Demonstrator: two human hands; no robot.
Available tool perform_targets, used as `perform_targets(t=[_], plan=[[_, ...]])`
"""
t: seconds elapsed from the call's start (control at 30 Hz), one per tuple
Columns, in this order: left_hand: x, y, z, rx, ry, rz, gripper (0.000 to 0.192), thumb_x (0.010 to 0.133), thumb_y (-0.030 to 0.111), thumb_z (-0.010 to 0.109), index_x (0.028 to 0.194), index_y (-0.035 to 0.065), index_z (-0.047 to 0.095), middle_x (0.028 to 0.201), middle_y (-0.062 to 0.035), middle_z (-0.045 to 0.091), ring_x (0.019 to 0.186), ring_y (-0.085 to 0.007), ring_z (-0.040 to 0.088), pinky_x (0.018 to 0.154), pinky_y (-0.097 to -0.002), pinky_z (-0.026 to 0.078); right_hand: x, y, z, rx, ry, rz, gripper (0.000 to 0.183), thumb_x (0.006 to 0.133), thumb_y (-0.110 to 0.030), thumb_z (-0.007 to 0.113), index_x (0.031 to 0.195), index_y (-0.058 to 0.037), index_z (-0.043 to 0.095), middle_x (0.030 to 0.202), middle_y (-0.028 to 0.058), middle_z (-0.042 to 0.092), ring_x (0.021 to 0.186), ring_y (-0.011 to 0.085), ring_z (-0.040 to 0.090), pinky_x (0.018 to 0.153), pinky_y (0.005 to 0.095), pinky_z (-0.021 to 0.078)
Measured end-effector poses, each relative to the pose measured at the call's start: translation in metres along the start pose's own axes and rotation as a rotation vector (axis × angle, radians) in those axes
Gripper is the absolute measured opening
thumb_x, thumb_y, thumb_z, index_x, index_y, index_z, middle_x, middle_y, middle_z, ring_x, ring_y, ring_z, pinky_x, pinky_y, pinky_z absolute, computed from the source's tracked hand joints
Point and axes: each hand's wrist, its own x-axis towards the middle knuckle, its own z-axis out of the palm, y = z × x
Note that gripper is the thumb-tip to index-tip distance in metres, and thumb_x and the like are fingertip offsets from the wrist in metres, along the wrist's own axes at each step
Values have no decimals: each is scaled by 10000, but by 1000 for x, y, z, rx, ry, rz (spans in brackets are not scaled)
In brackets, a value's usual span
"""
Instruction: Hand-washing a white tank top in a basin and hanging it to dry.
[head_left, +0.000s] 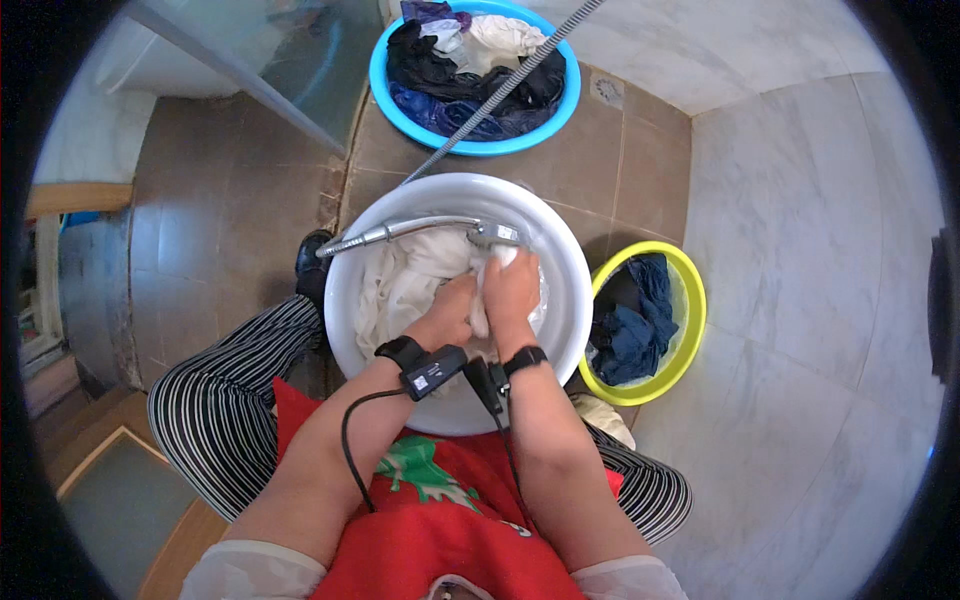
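A large white basin (540, 206) stands on the floor between my knees. Wet white cloth (397, 289) lies bunched inside it. My right hand (511, 291) is closed around a fold of that cloth, close to the shower head. My left hand (448, 311) grips the cloth just beside it, fingers curled and partly hidden. Across the far part of the basin lies a chrome handheld shower head (495, 233), its handle resting over the left rim. Both wrists wear black straps with small cabled devices.
Beyond the basin a blue tub (380, 82) holds dark and white clothes. A yellow-green bucket (697, 300) with dark blue clothing sits at the right, near the marble-look wall (787, 262). The metal shower hose (510, 82) crosses above the blue tub. A floor drain (607, 89) lies beyond.
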Motion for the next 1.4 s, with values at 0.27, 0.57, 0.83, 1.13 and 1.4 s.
perform_targets(t=[0.27, 0.57, 0.83, 1.13, 1.4], plan=[[6, 7, -2, -784, 177, -235, 373, 786, 6, 613, 1147, 13, 518, 1068, -98, 587, 978, -166, 566, 870, -296, 455, -31, 32, -2, 872, -379, 168, 280, 748, -164, 602, 980, -10, 585, 987, 181, 569, 887, 366, 546, 809, 432, 433], [16, 43, -2, -1332, 258, -919, 248, 941, 167, 456, 1105, 1, 542, 1034, -92, 600, 935, -188, 591, 822, -312, 487, 15, 42, 26, 333, -49, 402, 277, 808, -167, 549, 956, 66, 571, 960, 245, 588, 852, 393, 574, 760, 433, 452], [7, 17, 16, -791, 528, -490, 255, 893, 81, 472, 1135, 17, 514, 1034, -73, 569, 931, -170, 561, 807, -292, 468, -1, 58, 0, 781, -332, 473, 580, 832, -304, 619, 1243, 32, 384, 1167, 160, 539, 1059, 218, 524, 925, 331, 402], [6, 66, -15, -1404, 164, -1186, 383, 916, 390, 494, 1028, 25, 532, 926, -88, 566, 894, -212, 576, 777, -341, 492, -19, 8, -63, 175, -90, -275, 376, 683, -139, 753, 966, 8, 554, 1004, 183, 585, 917, 294, 583, 798, 338, 456], [15, 80, -27, -994, -242, -654, 347, 835, 151, 551, 1162, 39, 522, 986, -46, 607, 797, -107, 596, 686, -234, 502, -49, 64, -104, 1144, -633, 217, 232, 887, -263, 537, 967, -45, 548, 896, 71, 560, 810, 183, 566, 735, 308, 481]])
